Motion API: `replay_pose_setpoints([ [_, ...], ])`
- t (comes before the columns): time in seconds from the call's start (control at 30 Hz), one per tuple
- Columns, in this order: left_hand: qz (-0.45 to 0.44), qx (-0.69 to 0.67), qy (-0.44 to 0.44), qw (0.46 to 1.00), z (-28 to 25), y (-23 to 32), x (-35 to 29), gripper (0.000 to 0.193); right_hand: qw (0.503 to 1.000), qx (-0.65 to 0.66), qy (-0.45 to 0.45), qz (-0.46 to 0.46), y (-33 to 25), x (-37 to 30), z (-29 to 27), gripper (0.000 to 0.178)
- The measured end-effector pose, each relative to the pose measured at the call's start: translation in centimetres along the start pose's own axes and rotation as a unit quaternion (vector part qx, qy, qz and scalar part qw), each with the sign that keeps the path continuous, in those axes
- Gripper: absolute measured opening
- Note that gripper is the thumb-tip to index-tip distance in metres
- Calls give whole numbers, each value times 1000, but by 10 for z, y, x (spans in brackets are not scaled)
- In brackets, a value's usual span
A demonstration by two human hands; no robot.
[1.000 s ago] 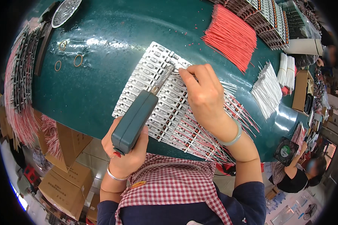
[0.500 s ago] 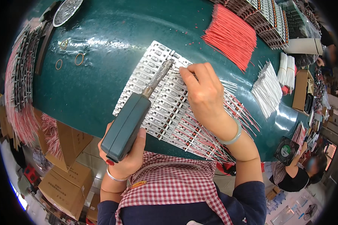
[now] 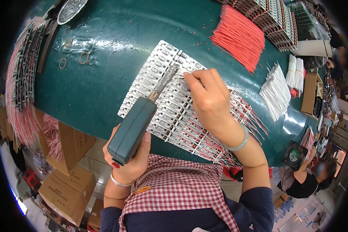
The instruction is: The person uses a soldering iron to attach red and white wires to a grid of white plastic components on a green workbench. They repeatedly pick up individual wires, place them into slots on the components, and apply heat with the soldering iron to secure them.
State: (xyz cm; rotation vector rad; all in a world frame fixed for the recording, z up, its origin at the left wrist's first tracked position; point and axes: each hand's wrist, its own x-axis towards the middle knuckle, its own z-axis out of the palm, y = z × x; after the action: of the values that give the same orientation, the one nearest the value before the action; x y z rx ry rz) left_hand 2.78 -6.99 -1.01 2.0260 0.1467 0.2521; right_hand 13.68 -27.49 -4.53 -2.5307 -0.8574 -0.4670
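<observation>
Over white panels [image 3: 149, 73], green-handled iron [image 3: 138, 119] diagonal, tip [image 3: 174, 69] away and rightward

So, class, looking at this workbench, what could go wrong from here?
1. The metal tip of the soldering tool, in the left hand, is close to the fingertips of the right hand; if hot, a slip might burn them.
2. The tip is over the array of silvery parts, so an unsteady grip could knock or mark them.
3. The right forearm crosses fanned red and white wires, which it might snag.
</observation>
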Motion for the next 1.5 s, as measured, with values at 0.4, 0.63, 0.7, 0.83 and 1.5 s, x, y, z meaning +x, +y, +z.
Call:
replay_pose_setpoints([
  [0.4,-11,-20,-9,1000,2,-4,-3,21,1000,-3,0,3,-2,2,1,32],
  [0.63,10,-9,-17,1000,2,-1,1,20,1000,-6,0,0,-3,3,4,29],
  [0.7,11,-9,-19,1000,2,-1,2,19,1000,-7,-1,0,-3,3,4,28],
  [0.83,2,-7,-19,1000,3,0,2,16,1000,-13,-3,0,-4,5,3,28],
  [1.5,-16,-8,4,1000,-4,1,-8,23,999,-32,-4,-10,-6,5,2,27],
])
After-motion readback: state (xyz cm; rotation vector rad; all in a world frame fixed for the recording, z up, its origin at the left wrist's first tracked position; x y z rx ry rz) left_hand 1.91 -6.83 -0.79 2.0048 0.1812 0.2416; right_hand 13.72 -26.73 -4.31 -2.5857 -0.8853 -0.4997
